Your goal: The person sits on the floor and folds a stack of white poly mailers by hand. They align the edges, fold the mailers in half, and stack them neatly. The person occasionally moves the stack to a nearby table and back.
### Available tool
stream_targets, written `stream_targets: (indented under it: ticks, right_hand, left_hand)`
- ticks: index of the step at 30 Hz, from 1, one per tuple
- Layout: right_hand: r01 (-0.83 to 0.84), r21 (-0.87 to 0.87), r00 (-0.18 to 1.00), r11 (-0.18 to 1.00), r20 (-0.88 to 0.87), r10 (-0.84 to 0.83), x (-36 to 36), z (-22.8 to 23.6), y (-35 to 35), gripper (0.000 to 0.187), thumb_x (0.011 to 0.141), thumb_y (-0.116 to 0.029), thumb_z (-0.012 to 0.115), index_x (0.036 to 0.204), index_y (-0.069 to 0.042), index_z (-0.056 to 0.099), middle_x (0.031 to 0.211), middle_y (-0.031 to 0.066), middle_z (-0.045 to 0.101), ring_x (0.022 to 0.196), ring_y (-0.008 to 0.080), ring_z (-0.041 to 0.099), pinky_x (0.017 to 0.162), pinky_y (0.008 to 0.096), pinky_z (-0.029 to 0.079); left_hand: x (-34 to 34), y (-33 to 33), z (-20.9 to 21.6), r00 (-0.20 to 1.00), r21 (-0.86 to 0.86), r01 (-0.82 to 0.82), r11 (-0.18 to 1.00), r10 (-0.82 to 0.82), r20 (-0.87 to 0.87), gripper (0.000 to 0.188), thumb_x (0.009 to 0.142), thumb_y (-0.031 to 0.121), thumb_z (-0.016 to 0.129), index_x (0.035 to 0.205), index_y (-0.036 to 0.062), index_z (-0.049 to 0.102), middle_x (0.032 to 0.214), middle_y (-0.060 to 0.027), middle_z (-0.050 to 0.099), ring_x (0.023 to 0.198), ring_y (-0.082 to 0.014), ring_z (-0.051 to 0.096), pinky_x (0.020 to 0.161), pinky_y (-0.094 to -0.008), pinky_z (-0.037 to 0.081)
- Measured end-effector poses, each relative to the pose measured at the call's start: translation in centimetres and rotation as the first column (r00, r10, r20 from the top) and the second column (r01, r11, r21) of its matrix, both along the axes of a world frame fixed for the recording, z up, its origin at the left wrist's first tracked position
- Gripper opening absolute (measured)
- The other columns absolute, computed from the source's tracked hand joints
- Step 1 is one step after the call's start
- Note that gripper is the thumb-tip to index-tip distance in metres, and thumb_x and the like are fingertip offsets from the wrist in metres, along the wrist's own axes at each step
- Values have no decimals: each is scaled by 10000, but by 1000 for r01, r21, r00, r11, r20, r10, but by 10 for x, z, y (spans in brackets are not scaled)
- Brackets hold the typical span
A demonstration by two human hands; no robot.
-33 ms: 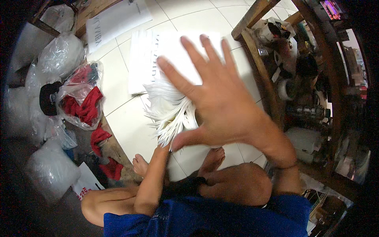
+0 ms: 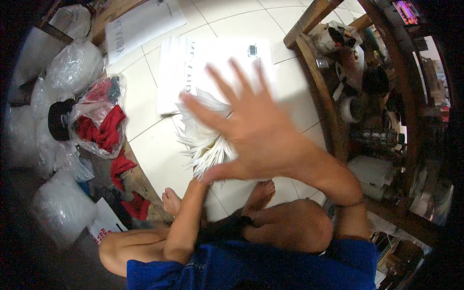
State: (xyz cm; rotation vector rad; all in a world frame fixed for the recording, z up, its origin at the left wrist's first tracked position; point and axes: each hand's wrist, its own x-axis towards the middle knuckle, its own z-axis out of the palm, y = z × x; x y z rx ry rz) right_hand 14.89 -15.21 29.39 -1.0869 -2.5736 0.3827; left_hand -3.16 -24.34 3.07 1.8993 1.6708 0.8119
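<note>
With fingers spread wide, my right hand (image 2: 261,135) hovers open over the work area, slightly blurred and holding nothing visible. Beneath it, a thick sheaf of white sheets (image 2: 208,147) fans out, its many edges curling toward the left. My left forearm (image 2: 186,222) reaches up to the near end of this sheaf. The left hand's fingers are hidden behind the right hand and the sheets, so its grip does not show. Farther away, a flat pile of white printed sheets (image 2: 171,77) lies on the tiles, partly covered by the right hand.
Pale floor tiles (image 2: 150,159) lie under the papers, with my bare feet close by. Clear plastic bags (image 2: 75,65), red cloth (image 2: 113,128) and a black cap (image 2: 60,121) crowd the left. Another printed sheet (image 2: 145,26) lies at the far left. A cluttered wooden shelf (image 2: 314,72) stands right.
My right hand has come nearer to me and slightly left, its fingers still spread. More of the flat pile shows beyond its fingertips. My left arm looks nearly unchanged.
</note>
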Motion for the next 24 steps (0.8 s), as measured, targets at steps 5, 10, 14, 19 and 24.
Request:
stream_targets:
  ticks: [5, 10, 14, 19, 24]
  right_hand:
    - [-36, 44, 996, 998, -84, 39, -21, -31, 9, 1035, 732, -821, 571, 1538, -206, 365, 1474, 368, 362, 1345, 624, 308, 1103, 737, 157]
    - [6, 100, 991, 995, -134, 7, -16, 3, 14, 1025, 761, -818, 547, 1556, -208, 327, 1464, 381, 369, 1329, 629, 334, 1115, 726, 146]
    - [90, 96, 996, 991, -14, -89, -8, -32, 24, 1021, 780, -812, 530, 1563, -195, 308, 1474, 383, 351, 1334, 628, 324, 1129, 706, 147]
    - [97, 51, 991, 994, 84, -102, -6, -37, 27, 1027, 789, -826, 498, 1564, -183, 300, 1493, 378, 323, 1367, 612, 284, 1135, 698, 124]
    - [280, 137, 956, 950, -136, -261, 47, -6, -14, 1046, 760, -664, 634, 1552, -96, 254, 1486, 310, 360, 1387, 505, 327, 1152, 607, 192]
  left_hand:
    - [-5, 1, 2, 1000, 7, -2, 1000, 2, -19, 653, 742, 269, 758, 1315, 35, 551, 1317, -204, 571, 1228, -385, 524, 1073, -476, 389]
    - [-3, 2, -1, 999, 6, -8, 1000, 8, -32, 651, 740, 274, 758, 1311, 36, 557, 1317, -204, 572, 1228, -388, 523, 1074, -479, 388]
    - [8, 13, -6, 1000, 30, 19, 999, -18, -13, 649, 738, 277, 758, 1308, 37, 562, 1317, -204, 572, 1227, -391, 523, 1075, -481, 387]
    - [10, 21, -11, 999, 42, 16, 999, -14, -38, 647, 736, 282, 759, 1304, 38, 567, 1317, -204, 573, 1227, -395, 522, 1076, -484, 386]
    - [17, 17, -13, 999, 40, 40, 998, -38, -36, 646, 734, 287, 759, 1300, 39, 573, 1317, -204, 574, 1226, -398, 521, 1077, -487, 384]
